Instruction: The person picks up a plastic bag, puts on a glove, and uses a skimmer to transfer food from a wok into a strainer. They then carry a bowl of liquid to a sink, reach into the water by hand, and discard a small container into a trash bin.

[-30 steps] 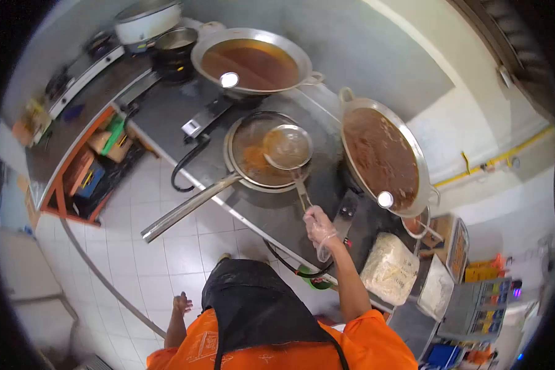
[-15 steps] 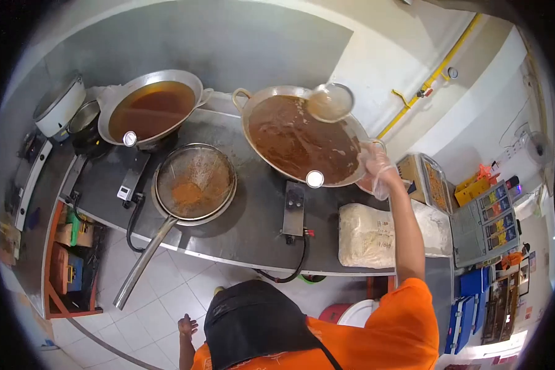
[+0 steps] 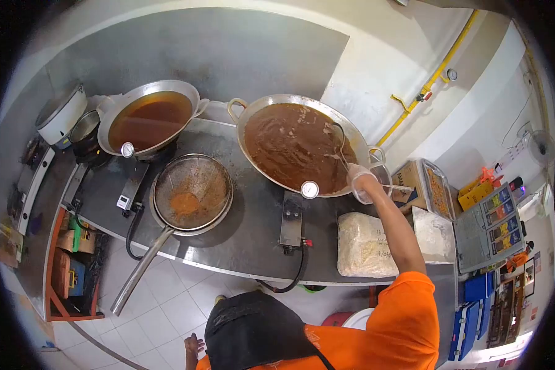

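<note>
My right hand (image 3: 362,180), in a clear plastic glove, is closed around the handle of a skimmer (image 3: 340,145) at the right rim of a large wok (image 3: 267,167). The skimmer's round end is mostly hidden in the brown bubbling oil (image 3: 290,139); part of its rim and wire shows. A dial thermometer (image 3: 309,189) sits on the wok's front rim. My left hand (image 3: 194,345) hangs low beside my body over the floor, holding nothing, its fingers apart.
A second wok (image 3: 193,96) of brown liquid stands at left. A long-handled strainer (image 3: 194,191) with orange crumbs rests on a bowl on the counter. A plastic-wrapped package (image 3: 364,246) lies near my right arm. A yellow gas pipe (image 3: 407,114) runs along the wall.
My right hand has moved slightly left and down. The skimmer's round end has dropped from above the wok's back rim into the oil. The view has shifted slightly.
</note>
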A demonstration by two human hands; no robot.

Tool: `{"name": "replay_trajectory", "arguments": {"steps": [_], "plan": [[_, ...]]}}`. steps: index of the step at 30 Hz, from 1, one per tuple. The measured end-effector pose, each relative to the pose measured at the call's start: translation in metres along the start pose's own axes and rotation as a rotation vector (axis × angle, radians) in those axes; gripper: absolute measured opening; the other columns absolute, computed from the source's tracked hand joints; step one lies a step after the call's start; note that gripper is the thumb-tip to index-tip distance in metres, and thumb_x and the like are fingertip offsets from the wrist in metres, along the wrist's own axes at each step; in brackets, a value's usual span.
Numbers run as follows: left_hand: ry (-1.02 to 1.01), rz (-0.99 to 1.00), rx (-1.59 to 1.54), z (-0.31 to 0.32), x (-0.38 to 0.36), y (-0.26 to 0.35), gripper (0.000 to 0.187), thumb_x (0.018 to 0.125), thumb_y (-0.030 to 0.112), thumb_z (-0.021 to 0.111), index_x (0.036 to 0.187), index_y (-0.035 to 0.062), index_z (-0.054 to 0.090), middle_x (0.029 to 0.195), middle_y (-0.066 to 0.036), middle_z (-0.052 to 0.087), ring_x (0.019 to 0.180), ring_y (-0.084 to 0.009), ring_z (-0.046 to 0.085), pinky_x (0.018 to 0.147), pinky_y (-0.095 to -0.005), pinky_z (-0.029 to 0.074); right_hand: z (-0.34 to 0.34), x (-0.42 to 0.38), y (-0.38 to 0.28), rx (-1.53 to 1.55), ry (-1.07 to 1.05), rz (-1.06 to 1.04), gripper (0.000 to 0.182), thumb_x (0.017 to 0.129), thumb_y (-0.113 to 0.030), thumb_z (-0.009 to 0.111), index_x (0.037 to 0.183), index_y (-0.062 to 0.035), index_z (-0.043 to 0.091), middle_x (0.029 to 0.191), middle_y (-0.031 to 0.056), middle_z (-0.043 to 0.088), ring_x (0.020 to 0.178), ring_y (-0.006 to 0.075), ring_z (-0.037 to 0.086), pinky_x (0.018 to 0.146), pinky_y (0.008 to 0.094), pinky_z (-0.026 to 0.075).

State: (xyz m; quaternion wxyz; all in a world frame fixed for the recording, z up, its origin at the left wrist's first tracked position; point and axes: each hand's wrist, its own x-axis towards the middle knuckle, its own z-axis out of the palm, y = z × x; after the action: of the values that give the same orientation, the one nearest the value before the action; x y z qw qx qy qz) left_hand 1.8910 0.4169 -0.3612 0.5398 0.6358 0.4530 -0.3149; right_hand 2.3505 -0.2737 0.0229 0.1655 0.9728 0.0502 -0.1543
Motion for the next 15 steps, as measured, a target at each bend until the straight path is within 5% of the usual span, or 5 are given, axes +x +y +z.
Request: {"name": "replay_trajectory", "arguments": {"steps": [3,10,13,15], "plan": [[0.036,-0.009,0.021,-0.002,-0.025,-0.003,0.050,0.094,0.042,0.044,0.113,-0.0041,0.050,0.091,-0.017,0.066,0.070,-0.0263,0.065,0.061,-0.0402,0.051,0.022,0.039,0.008,0.056,0.000,-0.138,0.026,0.080,-0.013,0.056,0.103,-0.0004,0.061,0.097,0.0248,0.065,0.095,0.0359,0.065,0.079,0.0439,0.050],[0.044,0.053,0.008,-0.005,-0.038,-0.008,0.051,0.094,0.042,0.044,0.113,-0.0049,0.049,0.092,-0.017,0.066,0.070,-0.0266,0.065,0.060,-0.0399,0.051,-0.039,0.026,-0.055,0.358,0.126,-0.104,0.033,0.077,-0.011,0.056,0.107,0.0008,0.062,0.086,0.0226,0.066,0.084,0.0369,0.066,0.075,0.0431,0.051],[0.048,0.035,-0.036,-0.006,-0.032,-0.013,0.050,0.094,0.042,0.044,0.113,-0.0046,0.050,0.091,-0.017,0.066,0.068,-0.0261,0.064,0.058,-0.0394,0.051,-0.034,0.052,-0.054,0.681,-0.089,0.027,0.035,0.076,-0.010,0.058,0.109,0.0009,0.062,0.082,0.0209,0.066,0.074,0.0360,0.066,0.066,0.0407,0.052],[0.055,0.023,-0.071,-0.008,-0.027,-0.017,0.050,0.094,0.042,0.044,0.113,-0.0045,0.050,0.091,-0.017,0.066,0.068,-0.0258,0.064,0.057,-0.0390,0.051,0.027,0.110,-0.027,0.287,0.293,-0.711,0.036,0.079,-0.009,0.059,0.114,0.0003,0.060,0.072,0.0145,0.064,0.057,0.0271,0.062,0.050,0.0364,0.048]]}}
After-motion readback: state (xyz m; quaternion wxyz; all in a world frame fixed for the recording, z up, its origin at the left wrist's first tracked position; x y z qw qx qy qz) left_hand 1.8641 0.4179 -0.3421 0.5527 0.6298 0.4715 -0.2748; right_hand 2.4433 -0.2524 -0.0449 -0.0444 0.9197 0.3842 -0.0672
